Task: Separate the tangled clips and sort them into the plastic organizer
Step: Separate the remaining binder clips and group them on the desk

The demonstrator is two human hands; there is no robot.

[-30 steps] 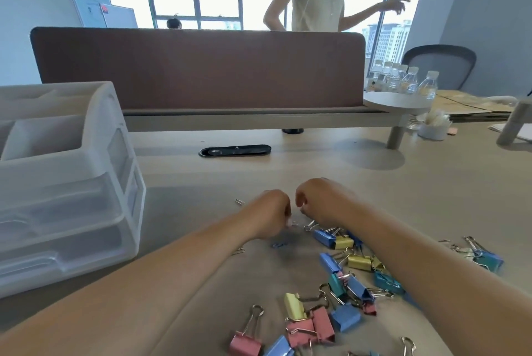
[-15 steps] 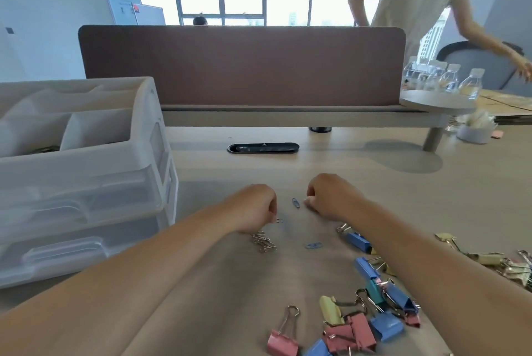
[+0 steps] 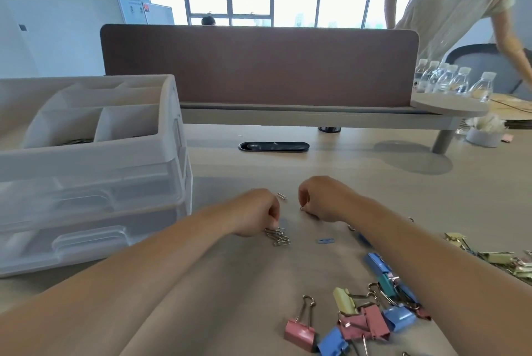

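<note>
My left hand (image 3: 257, 211) is curled over a small bunch of silver paper clips (image 3: 277, 236) on the table, its fingertips pinching them. My right hand (image 3: 322, 200) is curled too and pinches a single small clip at its fingertips. One loose silver clip (image 3: 281, 196) lies between the hands, and a blue paper clip (image 3: 326, 240) lies just below. A tangle of pink, blue, yellow and teal binder clips (image 3: 362, 318) sits at the lower right. The translucent plastic organizer (image 3: 86, 159) stands at the left with open top compartments and drawers.
More yellow binder clips (image 3: 489, 255) lie at the right edge. A brown desk divider (image 3: 259, 64) runs across the back, with a black cable slot (image 3: 273, 146) before it. Water bottles (image 3: 454, 82) stand on a round shelf. A person (image 3: 460, 1) leans in at the far right.
My hands have drawn apart; the left now rests on the silver clip bunch. The view has shifted left, showing more of the organizer. The person behind has moved right.
</note>
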